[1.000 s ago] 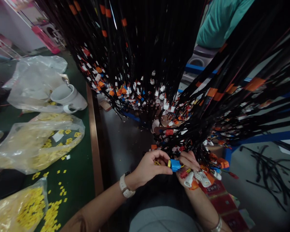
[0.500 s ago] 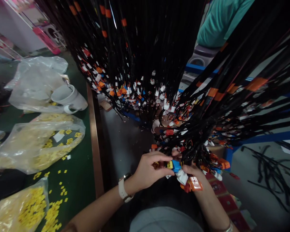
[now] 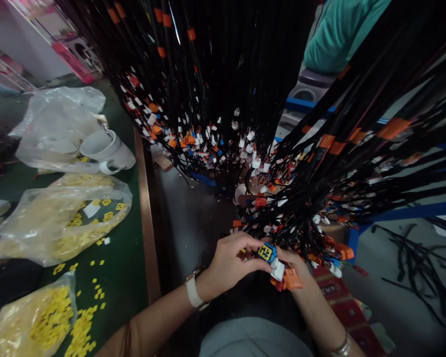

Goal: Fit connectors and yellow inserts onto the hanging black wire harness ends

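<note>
A blue connector (image 3: 271, 248) with a patterned yellow insert (image 3: 265, 252) in its face is between my two hands. My left hand (image 3: 232, 263) is closed, thumb and index finger at the connector's yellow face; a bit of yellow shows inside its curled fingers. From the other side, my right hand (image 3: 296, 265) grips the blue connector, its thumb along the housing. Just below hang a white connector (image 3: 278, 270) and an orange connector (image 3: 293, 279), close against my right hand. Black cables behind hide part of my right fingers.
Dense black cable bundles (image 3: 223, 64) with many-coloured connectors hang ahead and right. On the green table (image 3: 122, 277) at left lie loose yellow inserts (image 3: 80, 329), plastic bags (image 3: 33, 317) and a white mug (image 3: 109, 151). A blue frame (image 3: 401, 212) stands right. A person in a green garment (image 3: 342, 39) is beyond.
The blue connector has turned so its yellow-filled face now points up toward me. The white and orange connectors below it have shifted slightly left, and the orange one has turned.
</note>
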A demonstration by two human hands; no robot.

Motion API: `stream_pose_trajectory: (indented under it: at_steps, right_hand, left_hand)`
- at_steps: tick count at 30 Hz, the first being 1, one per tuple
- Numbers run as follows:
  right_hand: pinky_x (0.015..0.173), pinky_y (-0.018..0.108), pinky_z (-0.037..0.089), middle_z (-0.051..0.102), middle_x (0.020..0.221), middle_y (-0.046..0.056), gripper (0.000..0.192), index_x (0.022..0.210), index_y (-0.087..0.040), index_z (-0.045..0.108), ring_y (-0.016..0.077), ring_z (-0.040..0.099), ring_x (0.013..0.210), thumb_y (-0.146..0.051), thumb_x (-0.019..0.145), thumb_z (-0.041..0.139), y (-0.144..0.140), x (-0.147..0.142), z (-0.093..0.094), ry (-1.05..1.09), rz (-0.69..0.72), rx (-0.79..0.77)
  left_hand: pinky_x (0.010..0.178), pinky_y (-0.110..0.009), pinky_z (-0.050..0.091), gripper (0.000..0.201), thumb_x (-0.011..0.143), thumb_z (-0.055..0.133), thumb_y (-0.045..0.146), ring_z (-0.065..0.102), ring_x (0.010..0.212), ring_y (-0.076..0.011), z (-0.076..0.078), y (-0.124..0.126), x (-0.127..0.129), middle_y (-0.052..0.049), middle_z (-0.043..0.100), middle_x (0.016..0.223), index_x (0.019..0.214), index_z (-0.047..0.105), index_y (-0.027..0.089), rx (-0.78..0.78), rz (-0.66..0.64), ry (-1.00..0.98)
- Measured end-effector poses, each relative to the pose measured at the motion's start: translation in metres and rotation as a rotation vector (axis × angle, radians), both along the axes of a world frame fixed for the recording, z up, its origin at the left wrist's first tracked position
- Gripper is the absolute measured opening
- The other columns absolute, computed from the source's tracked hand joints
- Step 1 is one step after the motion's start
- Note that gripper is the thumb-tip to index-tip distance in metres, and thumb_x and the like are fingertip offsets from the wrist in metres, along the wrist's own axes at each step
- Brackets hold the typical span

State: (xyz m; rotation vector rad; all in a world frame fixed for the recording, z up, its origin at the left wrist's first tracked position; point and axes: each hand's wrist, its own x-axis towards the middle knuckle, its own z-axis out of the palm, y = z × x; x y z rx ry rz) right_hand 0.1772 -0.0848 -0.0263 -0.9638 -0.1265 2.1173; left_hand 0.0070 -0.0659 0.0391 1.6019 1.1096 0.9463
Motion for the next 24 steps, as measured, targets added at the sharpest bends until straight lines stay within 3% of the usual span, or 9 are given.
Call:
stream_pose_trajectory:
  at_steps: [9,15,24]
  right_hand:
    - [0.033,0.016,0.046,0.060,0.042,-0.001,0.024,0.062,-0.012,0.068,0.0090,0.051,0.032,-0.030,0.055,0.082,0.0060,0.0007,0.0005,0.040,0.013,-0.060]
    - [0.030,0.015,0.043,0.062,0.045,0.002,0.020,0.061,-0.011,0.066,0.0086,0.050,0.031,-0.027,0.059,0.079,0.0096,0.0003,0.0056,0.079,0.056,-0.049]
    - [0.034,0.014,0.046,0.066,0.051,0.003,0.011,0.064,-0.011,0.067,0.0098,0.057,0.035,-0.020,0.064,0.075,0.0093,-0.0001,0.0023,0.040,0.011,-0.100]
  left_hand:
    - [0.067,-0.024,0.048,0.018,0.072,0.070,0.026,0.062,0.072,-0.0136,0.0001,0.0026,-0.0003,-0.007,0.069,0.082,0.087,0.071,0.016,0.014,-0.019,-0.043]
    - [0.073,-0.025,0.049,0.016,0.076,0.065,0.025,0.063,0.076,-0.0148,0.0026,0.0062,-0.0012,-0.006,0.069,0.085,0.090,0.070,0.018,-0.052,-0.044,0.007]
    - [0.071,-0.024,0.047,0.026,0.085,0.050,0.019,0.059,0.080,-0.0133,0.0028,0.0074,-0.0078,-0.007,0.064,0.093,0.105,0.067,0.021,0.083,-0.141,0.102]
